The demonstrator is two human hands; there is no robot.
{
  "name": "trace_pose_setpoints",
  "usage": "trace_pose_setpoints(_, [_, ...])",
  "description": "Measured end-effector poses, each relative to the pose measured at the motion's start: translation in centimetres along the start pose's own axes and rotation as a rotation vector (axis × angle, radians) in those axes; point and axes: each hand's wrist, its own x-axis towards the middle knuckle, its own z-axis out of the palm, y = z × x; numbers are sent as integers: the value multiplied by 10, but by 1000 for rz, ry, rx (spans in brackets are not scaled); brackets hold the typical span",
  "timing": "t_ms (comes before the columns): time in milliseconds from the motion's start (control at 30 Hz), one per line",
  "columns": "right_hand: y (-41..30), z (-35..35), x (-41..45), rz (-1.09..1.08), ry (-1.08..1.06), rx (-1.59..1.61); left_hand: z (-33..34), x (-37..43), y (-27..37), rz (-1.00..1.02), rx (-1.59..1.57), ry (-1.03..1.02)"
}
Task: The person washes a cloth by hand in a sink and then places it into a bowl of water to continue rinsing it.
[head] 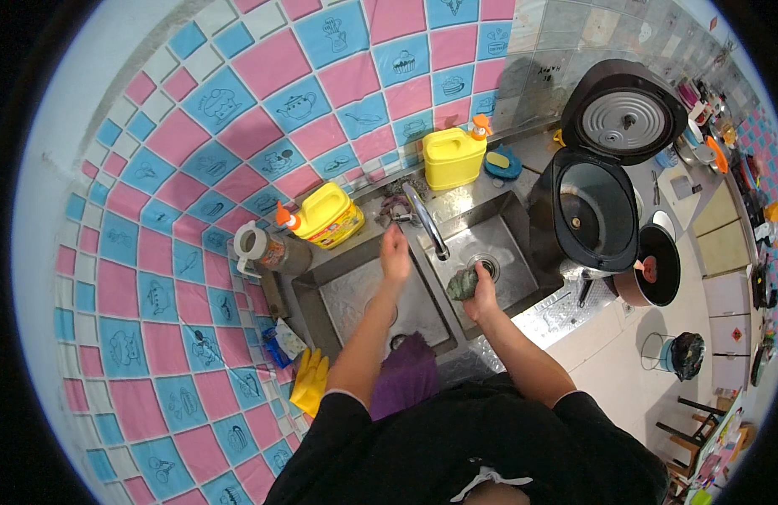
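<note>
My left hand [396, 255] reaches over the divider of the double stainless-steel sink [357, 303], its fingertips at the lever end of the chrome faucet [425, 218]. Whether the fingers grip the lever is hard to see. My right hand [482, 295] holds a crumpled grey-green scrubbing cloth or pad [462, 285] above the smaller right basin [512, 252], beside its drain [485, 266]. The spout hangs over that basin, and no water stream is plain. A purple cloth [409, 379] drapes over the front edge of the left basin.
Two yellow pump bottles [455, 158] and a clear jug [272, 251] stand behind the sink. An open rice cooker [584, 208] sits close right, with a dark pot [647, 268] beyond it. Yellow rubber gloves [311, 380] hang front left. A blue sponge holder [502, 163] lies behind.
</note>
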Motion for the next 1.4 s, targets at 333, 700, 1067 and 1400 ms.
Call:
trace_pose_setpoints(333, [-14,21,-60,-1530,-599,-1303,46,-109,58,-901,-1066,-207])
trace_pose_setpoints(700, [-17,1,-56,-831,-428,-1187,80,-128,40,-721,-1133,-392])
trace_pose_setpoints(1067, [-26,-58,-14,-447,-205,-1059,101,-161,20,-916,-743,-267])
trace_pose_setpoints(1400, [-87,-88,-88,23,-369,-670,67,-167,90,-716,-348,-537])
